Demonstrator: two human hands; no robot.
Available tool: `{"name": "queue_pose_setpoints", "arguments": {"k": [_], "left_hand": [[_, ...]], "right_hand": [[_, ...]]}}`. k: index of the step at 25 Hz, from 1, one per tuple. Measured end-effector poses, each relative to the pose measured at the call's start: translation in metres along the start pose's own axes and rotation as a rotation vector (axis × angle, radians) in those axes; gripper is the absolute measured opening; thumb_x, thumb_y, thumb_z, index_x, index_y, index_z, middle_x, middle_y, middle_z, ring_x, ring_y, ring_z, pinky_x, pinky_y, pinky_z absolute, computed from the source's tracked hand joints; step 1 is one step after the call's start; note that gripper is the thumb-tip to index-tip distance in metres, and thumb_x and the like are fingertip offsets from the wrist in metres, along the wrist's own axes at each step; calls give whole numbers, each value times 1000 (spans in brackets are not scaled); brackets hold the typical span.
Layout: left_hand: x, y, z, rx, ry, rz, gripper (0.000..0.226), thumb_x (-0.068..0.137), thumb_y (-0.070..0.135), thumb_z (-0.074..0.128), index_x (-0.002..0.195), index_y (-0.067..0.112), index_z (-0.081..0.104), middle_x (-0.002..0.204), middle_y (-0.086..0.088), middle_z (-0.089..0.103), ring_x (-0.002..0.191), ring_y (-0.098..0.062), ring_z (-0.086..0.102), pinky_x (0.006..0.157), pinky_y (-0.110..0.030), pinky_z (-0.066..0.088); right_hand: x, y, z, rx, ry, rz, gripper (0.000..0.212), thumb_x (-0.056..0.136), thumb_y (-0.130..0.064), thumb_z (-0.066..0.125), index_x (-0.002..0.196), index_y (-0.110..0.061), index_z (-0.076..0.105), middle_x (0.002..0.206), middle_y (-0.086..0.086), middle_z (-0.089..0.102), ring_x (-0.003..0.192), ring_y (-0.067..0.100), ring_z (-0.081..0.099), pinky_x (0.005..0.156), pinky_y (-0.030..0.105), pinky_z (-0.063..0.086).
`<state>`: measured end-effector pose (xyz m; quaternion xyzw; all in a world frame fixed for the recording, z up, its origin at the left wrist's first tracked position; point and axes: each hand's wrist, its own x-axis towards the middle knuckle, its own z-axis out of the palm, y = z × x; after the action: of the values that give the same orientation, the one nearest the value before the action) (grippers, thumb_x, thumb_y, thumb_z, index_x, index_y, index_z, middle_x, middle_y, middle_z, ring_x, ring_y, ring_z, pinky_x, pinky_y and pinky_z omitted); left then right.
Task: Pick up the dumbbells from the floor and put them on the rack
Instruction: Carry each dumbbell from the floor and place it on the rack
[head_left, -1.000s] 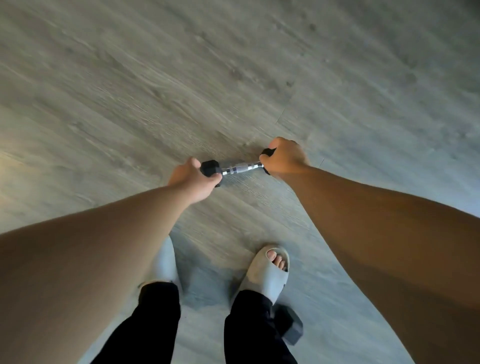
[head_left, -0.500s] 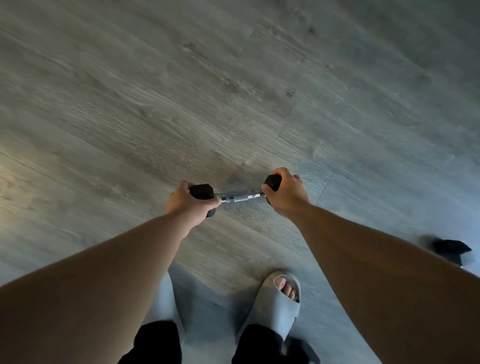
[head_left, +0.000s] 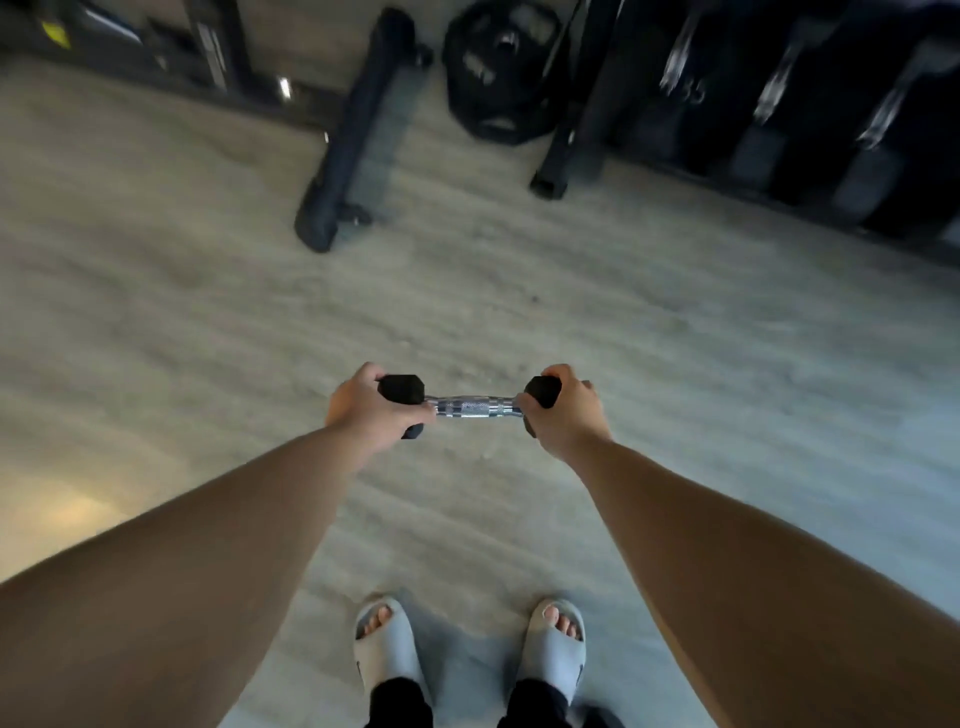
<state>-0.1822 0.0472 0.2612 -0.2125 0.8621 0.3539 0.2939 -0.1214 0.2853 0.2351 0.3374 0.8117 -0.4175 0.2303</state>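
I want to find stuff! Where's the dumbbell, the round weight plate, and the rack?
dumbbell (head_left: 475, 407), head view, on its silver handle between the hands.
weight plate (head_left: 501, 78), head view, on its black face.
rack (head_left: 576, 98), head view, on its dark slanted leg.

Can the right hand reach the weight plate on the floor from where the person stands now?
Probably not. The right hand and the left hand both hold the dumbbell, and open floor separates them from the weight plate; the person would need to walk closer.

Dumbbell (head_left: 472, 406): handle showing shiny knurled metal, ends looking matt black rubber. Floor (head_left: 208, 312) looking matt grey wood-grain. Slides (head_left: 387, 649) looking smooth matt foam.
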Motion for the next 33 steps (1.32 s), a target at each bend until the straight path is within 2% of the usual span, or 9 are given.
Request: {"name": "queue_pose_setpoints", "arguments": {"k": [4,8,12,15,19,22,27,31,33], "left_hand": [[-67,153,-86,43,102,189,53,50,37,94,91,26,63,86,6,68,77,-17,71,66,-35,62],[-144,300,-168,57,157,438,53,47,40,94,92,27,67,90,4,74,82,-21,71,69,-35,61],[-179,417,-221,138,170,674,57,52,37,96,99,29,65,98,4,69,87,-20,64,73,-29,47],[-172,500,-237,212,100,808,56,54,34,98,100,30,65,98,6,69,89,-21,64,73,-29,45],[-150,585,-228,304,15,913,62,57,23,97,111,21,67,109,-6,69,94,-28,65,76,-38,54],[-140,644,-206,426,-3,989,68,57,28,95,119,24,67,113,-5,67,95,-28,63,75,-35,51],[-127,723,-140,518,-126,1044,71,61,19,93,127,24,64,121,-7,63,97,-26,60,73,-31,47],[-109,776,-91,668,-101,1078,70,63,22,92,127,27,62,120,-4,56,93,-23,55,60,-23,40],[-92,804,-71,701,-93,1106,71,63,23,93,127,26,63,115,-2,55,92,-22,54,65,-26,41]], "right_hand": [[-52,-101,-125,143,110,-109,46,88,-38,72,129,-24,55,116,7,54,88,19,52,59,24,40],[-115,-190,-246,276,251,-181,45,87,-43,72,125,-28,53,120,5,52,85,15,51,58,22,42],[-146,-249,-317,460,394,-193,53,79,-46,79,122,-26,54,122,7,55,97,22,59,84,38,56],[-143,-286,-353,632,481,-115,55,75,-46,82,118,-28,54,121,6,58,95,26,66,82,47,62],[-116,-317,-385,776,570,-16,51,74,-40,84,113,-28,53,118,5,61,96,24,66,78,43,61],[-92,-319,-405,878,619,47,55,74,-41,84,116,-27,52,119,6,60,104,28,65,88,52,60],[-40,-298,-443,1073,649,178,57,73,-39,86,117,-26,53,119,8,61,103,28,66,89,53,59],[20,-280,-478,1186,617,242,56,71,-34,90,114,-27,55,113,1,63,96,22,66,86,51,61],[50,-279,-493,1228,585,245,57,71,-32,91,115,-27,56,115,0,63,95,21,66,87,50,61]]}}
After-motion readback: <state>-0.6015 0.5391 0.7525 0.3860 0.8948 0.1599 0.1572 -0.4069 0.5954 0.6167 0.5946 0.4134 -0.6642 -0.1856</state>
